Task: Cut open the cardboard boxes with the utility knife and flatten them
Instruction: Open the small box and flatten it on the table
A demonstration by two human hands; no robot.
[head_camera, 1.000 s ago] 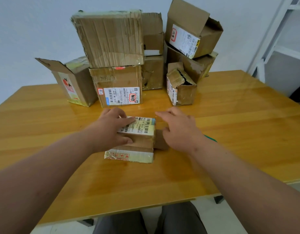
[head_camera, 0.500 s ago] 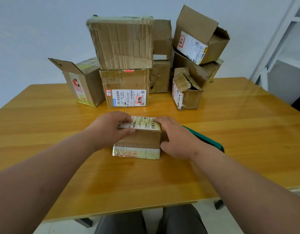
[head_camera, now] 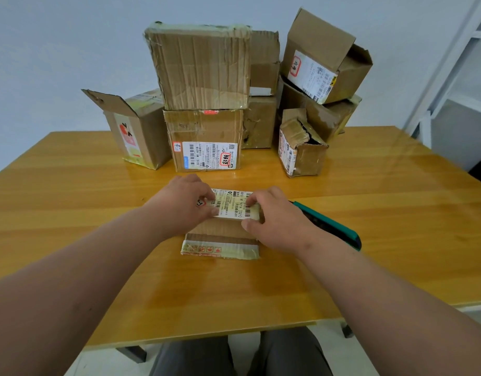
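Note:
A small cardboard box (head_camera: 220, 234) with a shipping label on top and yellowish tape along its near edge lies in the middle of the wooden table (head_camera: 125, 240). My left hand (head_camera: 182, 204) grips its upper left corner, fingers curled over the label. My right hand (head_camera: 272, 221) grips the upper right corner, thumb on the near side. A green utility knife (head_camera: 331, 226) lies on the table just right of my right hand, partly hidden by the wrist.
Several worn cardboard boxes are stacked at the back of the table: an open one (head_camera: 136, 131) at left, a labelled one (head_camera: 204, 142) under a large one (head_camera: 201, 66), and a torn small one (head_camera: 299, 150) at right. A white shelf frame (head_camera: 456, 77) stands right.
My right hand moved left from the box's side up onto its top right corner. The side flap it covered is folded in. The knife is now more exposed.

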